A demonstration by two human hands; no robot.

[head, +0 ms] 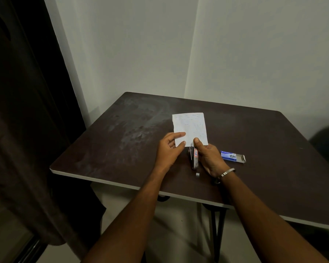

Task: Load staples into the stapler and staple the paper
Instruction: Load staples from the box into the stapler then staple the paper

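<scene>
A small white sheet of paper (190,128) with faint writing is held over the dark table (122,141). My left hand (169,149) pinches its lower left edge between thumb and fingers. My right hand (207,156) grips a metal stapler (194,158) that carries a red-framed label, with the thumb on its front end. The stapler's front meets the paper's bottom edge. A short strip of staples (197,174) lies on the table just behind the stapler.
An opened blue and white staple box (232,156) lies to the right of my right hand. A dark curtain (27,120) hangs at the left. White walls meet in a corner behind the table. A metal bangle (227,172) circles my right wrist.
</scene>
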